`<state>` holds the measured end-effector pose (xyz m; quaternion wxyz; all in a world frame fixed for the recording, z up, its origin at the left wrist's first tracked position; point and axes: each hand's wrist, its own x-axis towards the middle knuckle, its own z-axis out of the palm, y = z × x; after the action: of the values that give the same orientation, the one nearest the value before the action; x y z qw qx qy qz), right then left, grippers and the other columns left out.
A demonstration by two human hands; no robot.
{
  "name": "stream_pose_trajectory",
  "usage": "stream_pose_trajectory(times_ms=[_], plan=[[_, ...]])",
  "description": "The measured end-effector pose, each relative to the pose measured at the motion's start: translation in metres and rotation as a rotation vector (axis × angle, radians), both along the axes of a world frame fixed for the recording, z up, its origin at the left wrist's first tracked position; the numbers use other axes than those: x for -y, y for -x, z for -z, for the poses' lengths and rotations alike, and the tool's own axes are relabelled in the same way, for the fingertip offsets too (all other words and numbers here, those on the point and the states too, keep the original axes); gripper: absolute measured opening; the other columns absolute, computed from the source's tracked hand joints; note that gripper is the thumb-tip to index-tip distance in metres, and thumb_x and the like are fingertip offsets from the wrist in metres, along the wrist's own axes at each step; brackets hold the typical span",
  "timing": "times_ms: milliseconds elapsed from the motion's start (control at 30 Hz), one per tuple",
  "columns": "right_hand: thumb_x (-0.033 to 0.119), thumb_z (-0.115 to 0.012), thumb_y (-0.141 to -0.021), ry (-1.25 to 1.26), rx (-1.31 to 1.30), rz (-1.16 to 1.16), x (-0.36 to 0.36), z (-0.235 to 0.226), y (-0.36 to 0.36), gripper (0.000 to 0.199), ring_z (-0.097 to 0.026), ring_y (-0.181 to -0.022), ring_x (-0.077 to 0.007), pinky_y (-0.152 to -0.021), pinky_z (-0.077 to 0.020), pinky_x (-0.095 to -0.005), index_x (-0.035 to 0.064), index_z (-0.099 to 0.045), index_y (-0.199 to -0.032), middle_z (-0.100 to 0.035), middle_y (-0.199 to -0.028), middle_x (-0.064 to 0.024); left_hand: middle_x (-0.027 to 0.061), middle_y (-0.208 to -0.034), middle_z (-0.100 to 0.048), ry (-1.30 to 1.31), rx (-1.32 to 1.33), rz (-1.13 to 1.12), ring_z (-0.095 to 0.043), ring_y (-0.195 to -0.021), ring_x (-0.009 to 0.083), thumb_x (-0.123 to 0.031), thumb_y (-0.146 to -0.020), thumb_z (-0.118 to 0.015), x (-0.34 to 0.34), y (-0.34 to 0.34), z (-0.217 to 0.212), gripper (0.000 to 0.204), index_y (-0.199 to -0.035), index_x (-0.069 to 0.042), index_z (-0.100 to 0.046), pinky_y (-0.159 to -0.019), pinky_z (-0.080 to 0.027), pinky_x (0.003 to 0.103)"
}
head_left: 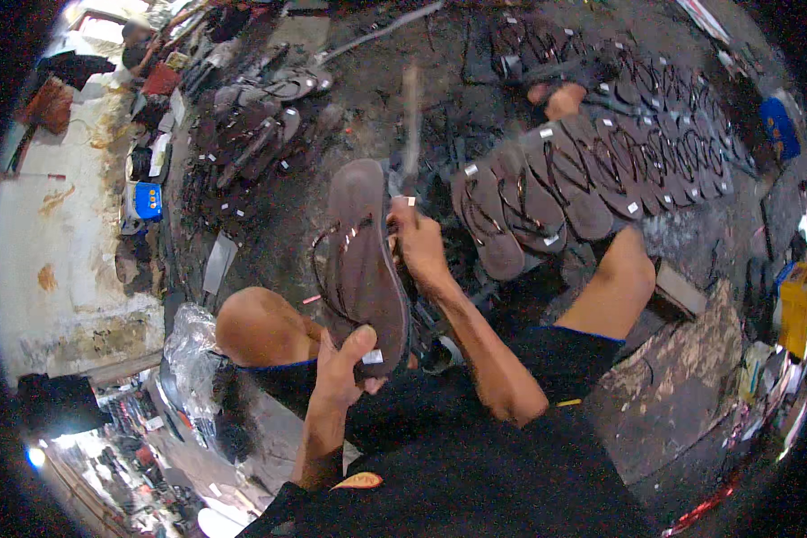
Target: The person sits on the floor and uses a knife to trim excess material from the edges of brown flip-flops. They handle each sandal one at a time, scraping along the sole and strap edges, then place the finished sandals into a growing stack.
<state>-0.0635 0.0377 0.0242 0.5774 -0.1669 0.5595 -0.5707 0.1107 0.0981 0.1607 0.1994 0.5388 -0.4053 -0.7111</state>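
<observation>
My left hand [336, 368] grips a dark brown thong sandal [360, 260] by its heel end, the thumb lying on the footbed beside a small white sticker [373, 357]. The sandal is raised over my lap with its toe pointing away and its strap side facing up. My right hand [418, 247] is closed at the sandal's right edge, near the front half. A small white square [410, 202] shows at its fingertips; what else the fingers hold is hidden. Just beyond them stands a blurred, pale upright stick [412, 117], and I cannot tell whether the hand touches it.
Rows of similar sandals [587, 202] lie on the dark floor to the right, and a looser pile [260, 134] lies far left. Another person's hand [560, 99] reaches among the sandals at the far right. A clear plastic bag [192, 359] sits beside my left knee.
</observation>
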Motion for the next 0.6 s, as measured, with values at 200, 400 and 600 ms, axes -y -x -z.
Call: stream_pose_trajectory(times_ms=[200, 400, 600], plan=[[0.037, -0.073, -0.095, 0.277, -0.326, 0.168, -0.058, -0.101, 0.027, 0.038, -0.060, -0.066, -0.0085, -0.058, -0.0472, -0.0274, -0.0005, -0.074, -0.101, -0.068, -0.075, -0.0027, 0.0082, -0.090, -0.071, 0.600, 0.182, 0.278, -0.065, -0.082, 0.0142, -0.026, -0.094, -0.074, -0.027, 0.007, 0.006, 0.040, -0.116, 0.005, -0.064, -0.076, -0.053, 0.030], [0.018, -0.077, -0.092, 0.359, -0.706, 0.154, -0.123, -0.122, -0.010, 0.019, -0.070, -0.076, -0.0145, -0.070, -0.0557, -0.0320, 0.0032, -0.075, -0.103, -0.075, -0.084, -0.0081, 0.0044, -0.103, -0.071, 0.643, 0.036, 0.059, -0.064, -0.096, 0.0130, -0.034, -0.098, -0.071, 0.017, 0.029, -0.022, 0.044, -0.121, 0.003, -0.063, -0.089, -0.052, 0.030], [0.025, -0.064, -0.100, 0.097, -0.590, 0.059, -0.177, -0.129, 0.010, 0.041, -0.066, -0.068, -0.0171, -0.063, -0.0536, -0.0352, 0.0076, -0.056, -0.136, -0.071, -0.082, -0.0092, 0.0037, -0.100, -0.073, 0.067, -0.236, 0.013, -0.070, -0.082, 0.0121, -0.034, -0.101, -0.066, 0.025, -0.014, -0.062, 0.036, -0.118, -0.003, -0.064, -0.071, -0.058, 0.028]])
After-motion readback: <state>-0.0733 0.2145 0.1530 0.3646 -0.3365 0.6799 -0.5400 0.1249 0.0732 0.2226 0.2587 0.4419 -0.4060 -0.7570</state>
